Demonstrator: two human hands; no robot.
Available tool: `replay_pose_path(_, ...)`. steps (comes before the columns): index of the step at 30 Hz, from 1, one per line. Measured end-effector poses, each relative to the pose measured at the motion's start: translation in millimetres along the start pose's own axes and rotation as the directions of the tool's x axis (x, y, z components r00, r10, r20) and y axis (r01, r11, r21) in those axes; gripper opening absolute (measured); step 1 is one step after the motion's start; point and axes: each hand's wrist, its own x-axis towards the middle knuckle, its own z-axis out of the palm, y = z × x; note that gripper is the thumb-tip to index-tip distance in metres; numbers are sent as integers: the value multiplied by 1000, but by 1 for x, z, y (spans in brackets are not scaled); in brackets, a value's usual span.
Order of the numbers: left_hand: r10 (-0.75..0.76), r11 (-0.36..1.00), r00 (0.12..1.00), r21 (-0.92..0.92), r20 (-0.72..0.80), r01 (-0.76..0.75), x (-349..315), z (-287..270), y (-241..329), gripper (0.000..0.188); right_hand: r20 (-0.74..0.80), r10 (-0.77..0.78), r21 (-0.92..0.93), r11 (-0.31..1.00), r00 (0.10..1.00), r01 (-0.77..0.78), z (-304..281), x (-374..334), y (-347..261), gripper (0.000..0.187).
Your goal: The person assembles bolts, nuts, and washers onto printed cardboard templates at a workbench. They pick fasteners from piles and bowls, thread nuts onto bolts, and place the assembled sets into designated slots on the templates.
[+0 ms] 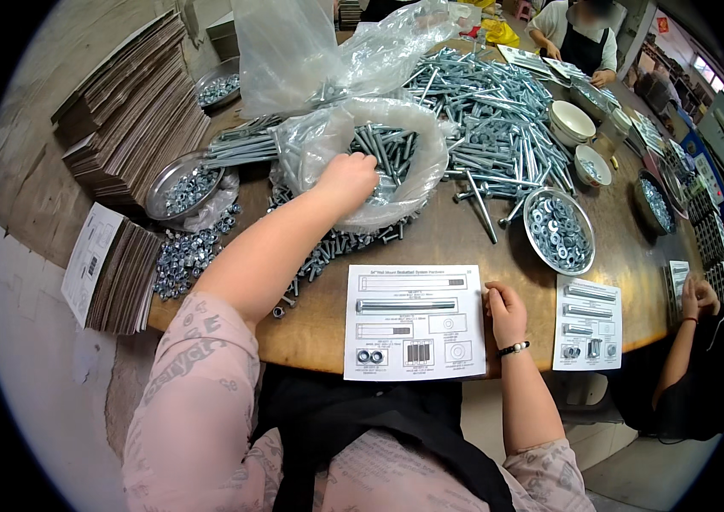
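My left hand (349, 177) reaches into an open clear plastic bag (432, 162) of bolts. Its fingers are curled down among the bolts (396, 152), and their tips are hidden. Beside the right edge of a white printed card (413, 372), my right hand (507, 312) rests with fingers curled in; its inside is hidden. A long bolt (404, 305) lies over an outline on that card. Two nuts (370, 357) sit at its lower left, with a small dark ribbed group (418, 353) near the bottom middle.
Long bolts (490, 102) are heaped behind the bag. A bowl of washers (560, 230) stands at right, near another card (588, 341). Loose nuts (183, 260), a nut bowl (187, 188) and stacked cardboard (131, 119) are at left. Co-workers' hands (700, 299) appear at right.
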Motion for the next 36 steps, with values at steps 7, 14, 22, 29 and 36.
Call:
replay_pose_path(7, -386, 846, 892, -476, -234, 241, -21, -38, 42, 17, -37, 9, -63, 998, 999, -11, -5, -2, 2, 14)
replay_pose_path(14, -280, 618, 960, -770, -27, 159, -120, -36, 126, 12, -2, -32, -157, 987, 999, 31, 0, 1, 1, 16)
replay_pose_path(22, -274, 748, 961, -634, -27, 195, -147, -5, 165, 12, -20, -95, -241, 967, 995, 88, 1, -2, -3, 15)
replay_pose_path(29, -270, 717, 962, -661, 29, 221, -146, -3, 162, 14, -24, -77, -319, 946, 997, 65, -2, 2, -3, 14)
replay_pose_path(36, -379, 635, 925, -733, -18, 246, -156, -18, 143, 24, -111, -461, -646, 706, 880, 289, -51, 61, -40, 12)
